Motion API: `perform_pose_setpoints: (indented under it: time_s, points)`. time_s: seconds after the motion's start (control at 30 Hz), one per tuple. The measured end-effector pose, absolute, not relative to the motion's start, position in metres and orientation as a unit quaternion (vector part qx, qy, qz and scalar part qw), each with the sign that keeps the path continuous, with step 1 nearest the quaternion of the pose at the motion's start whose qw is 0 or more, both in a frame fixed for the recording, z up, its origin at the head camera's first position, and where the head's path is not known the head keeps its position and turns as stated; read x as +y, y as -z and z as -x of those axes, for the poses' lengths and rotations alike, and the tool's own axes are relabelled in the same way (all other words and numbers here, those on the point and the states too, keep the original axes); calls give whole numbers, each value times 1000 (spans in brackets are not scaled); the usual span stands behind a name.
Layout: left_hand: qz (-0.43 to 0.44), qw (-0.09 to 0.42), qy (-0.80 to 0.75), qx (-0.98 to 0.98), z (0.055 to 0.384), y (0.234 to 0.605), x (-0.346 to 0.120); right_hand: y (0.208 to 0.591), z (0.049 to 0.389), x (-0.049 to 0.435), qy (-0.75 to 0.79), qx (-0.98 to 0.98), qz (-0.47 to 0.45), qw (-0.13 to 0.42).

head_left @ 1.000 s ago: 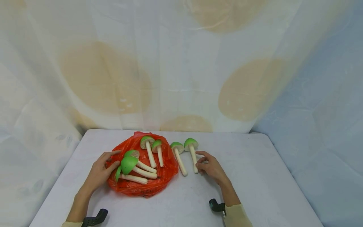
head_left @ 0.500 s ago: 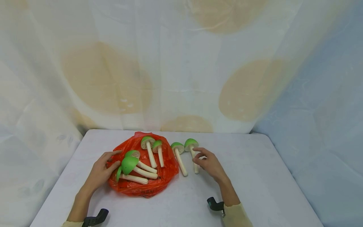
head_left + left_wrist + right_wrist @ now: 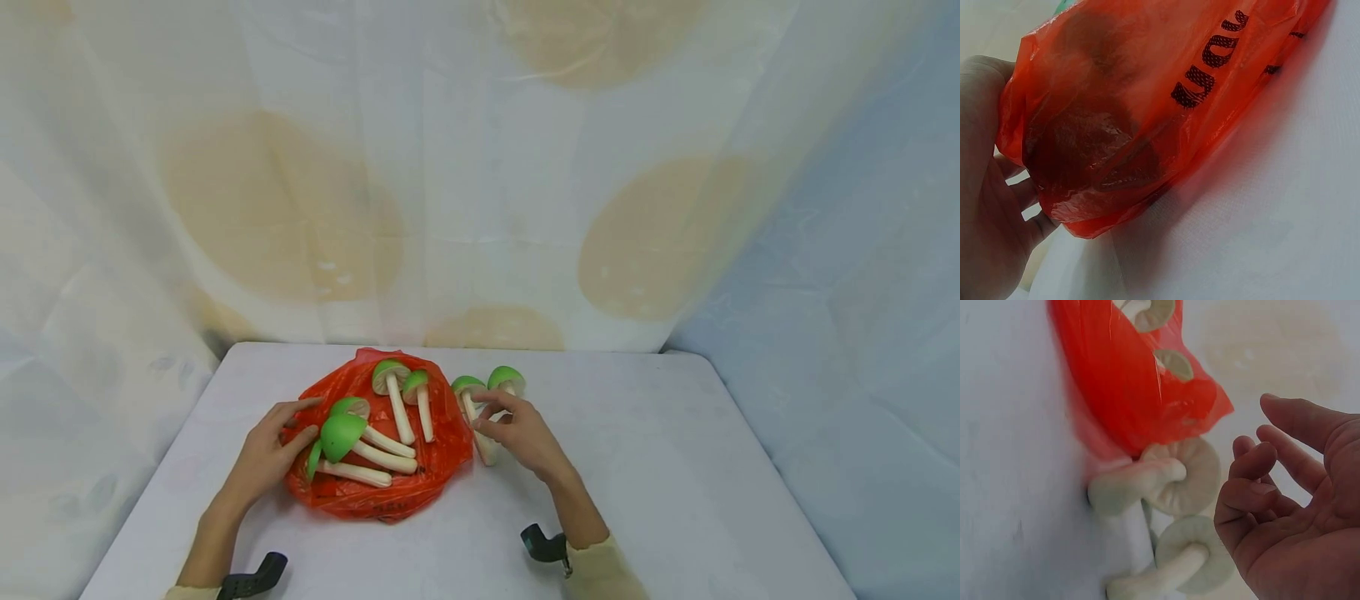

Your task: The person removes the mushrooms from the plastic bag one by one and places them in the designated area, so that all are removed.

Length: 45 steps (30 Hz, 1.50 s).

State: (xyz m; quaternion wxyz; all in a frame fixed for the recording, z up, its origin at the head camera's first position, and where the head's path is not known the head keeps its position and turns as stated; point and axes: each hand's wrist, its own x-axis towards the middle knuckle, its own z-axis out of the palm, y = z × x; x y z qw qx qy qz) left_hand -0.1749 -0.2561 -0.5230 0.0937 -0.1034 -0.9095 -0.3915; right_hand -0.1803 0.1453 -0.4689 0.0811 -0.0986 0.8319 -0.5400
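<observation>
A red plastic bag (image 3: 438,467) lies spread open at the left of the table, with several green-capped toy mushrooms (image 3: 342,435) on it. My left hand (image 3: 266,446) holds the bag's left rim, thumb and fingers around the film; black print (image 3: 1210,59) shows on the bag in the left wrist view. Two more mushrooms lie right of the bag: one near it (image 3: 1188,472) and one farther right (image 3: 1194,556). Above their stems hovers my right hand (image 3: 521,432), fingers loosely bent and holding nothing. In the head view it hides parts of both stems.
The white table (image 3: 675,483) extends to the right and front of the mushrooms. A pale curtain (image 3: 480,208) with tan spots hangs behind the table's back edge, and sheets hang on both sides.
My right hand has let go of the farther-right mushroom's stem, lifted slightly and moved left over the nearer mushroom. My left hand and the bag stay in place.
</observation>
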Motion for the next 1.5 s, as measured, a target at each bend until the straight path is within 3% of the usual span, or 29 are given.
perform_pose_setpoints:
  time_s: [0.73, 1.23, 1.5]
  points:
    - [108, 96, 393, -908, 176, 523, -255, 462, 174, 91, 542, 818, 159, 108]
    - [110, 102, 388, -909, 174, 520, -255, 485, 175, 63, 533, 808, 187, 166]
    - [108, 97, 395, -907, 175, 522, -255, 488, 176, 61, 518, 816, 192, 167]
